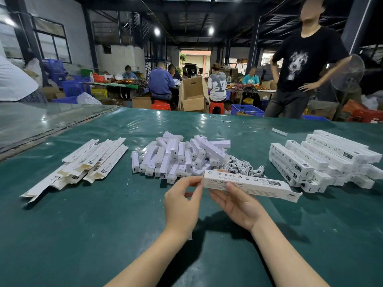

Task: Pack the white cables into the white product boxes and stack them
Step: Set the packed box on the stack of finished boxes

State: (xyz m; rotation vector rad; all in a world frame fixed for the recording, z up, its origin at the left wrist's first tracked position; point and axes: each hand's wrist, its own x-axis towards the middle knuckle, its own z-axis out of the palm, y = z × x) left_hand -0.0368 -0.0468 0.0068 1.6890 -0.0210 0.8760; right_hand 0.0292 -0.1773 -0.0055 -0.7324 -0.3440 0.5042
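Observation:
A long white product box [259,184] printed "SMART SENSOR LAMP" lies across my right hand [238,204], which grips it from below with the thumb over its front face. My left hand [182,204] pinches the box's left end. The flap at its right end stands open. Behind the box lies a small heap of coiled white cables [242,165]. A stack of packed white boxes [325,160] stands at the right of the green table [103,224].
A pile of white lamp units [178,157] sits in the middle, and flat unfolded boxes [83,160] lie at the left. A person in a black T-shirt [300,65] stands beyond the far right edge. Other workers sit at tables farther back.

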